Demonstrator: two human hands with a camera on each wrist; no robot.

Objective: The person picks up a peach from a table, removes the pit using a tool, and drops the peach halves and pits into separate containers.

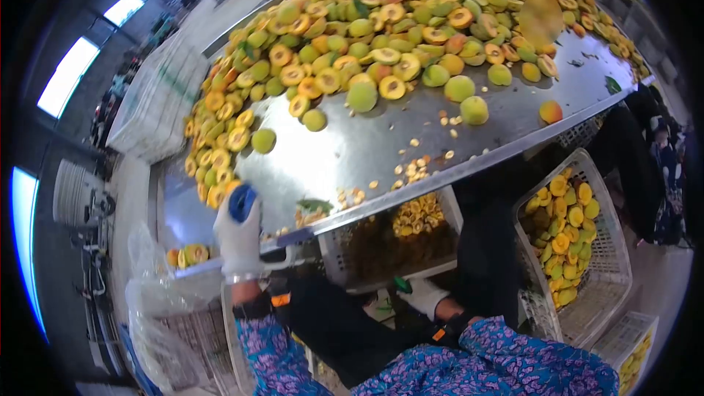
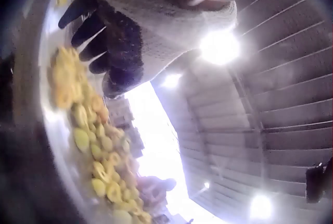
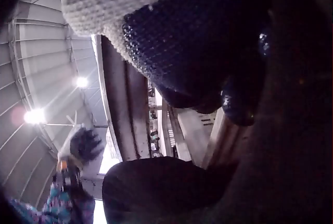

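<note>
My left hand, in a white knit glove with a dark blue coating, is over the left front edge of a metal table. In the left wrist view its coated fingers are spread and fairly straight, near halved peaches. My right hand, in the same kind of glove, is low in front of my lap, below the table edge. A small green thing shows at its fingers; I cannot tell whether they grip it. In the right wrist view the fingers look bent, partly lost in shadow.
A heap of whole and halved peaches covers the back of the table. Loose pits lie near its front edge. Under it stands a crate with pits. A crate of peach halves is at the right, beside another person.
</note>
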